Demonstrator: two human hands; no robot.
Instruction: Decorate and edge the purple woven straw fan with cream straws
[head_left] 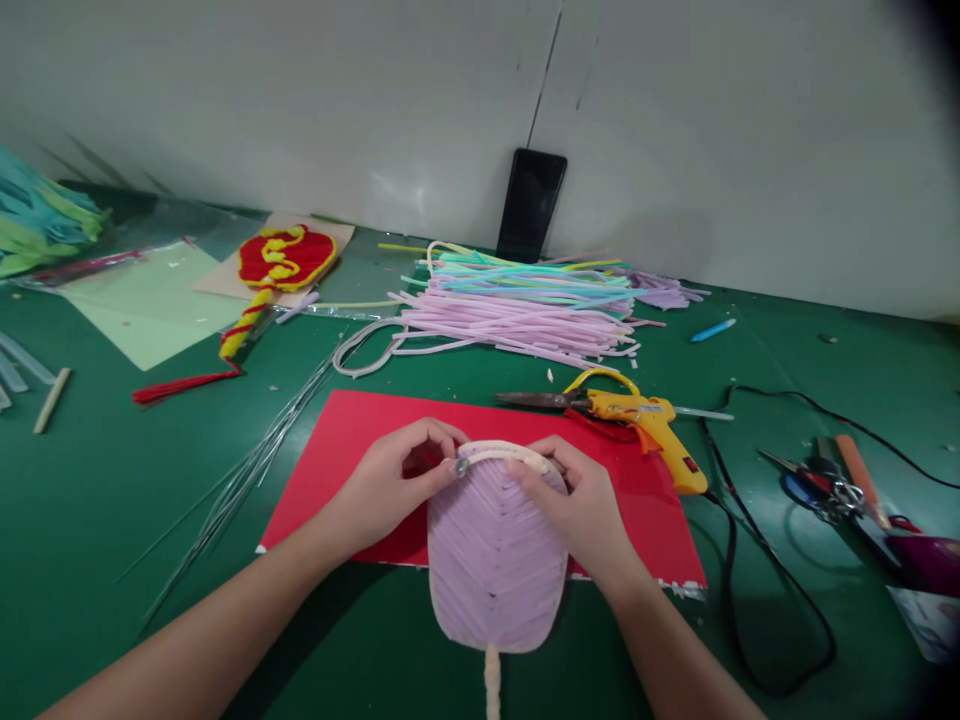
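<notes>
A leaf-shaped fan point(491, 560) woven from lilac pipe cleaners, edged in cream, lies on a red sheet point(352, 440) with its cream handle toward me. My left hand point(394, 485) pinches the cream rim at the fan's top left. My right hand point(581, 505) presses fingers on the rim at the top right and covers the fan's right edge.
A yellow glue gun point(660, 430) and scissors point(547, 400) lie behind the red sheet, its black cord point(757, 560) looping right. Piled pipe cleaners point(525, 310), a phone point(531, 205), a red-yellow fan point(281, 260), thin wires point(247, 470) and tools point(832, 490) surround it.
</notes>
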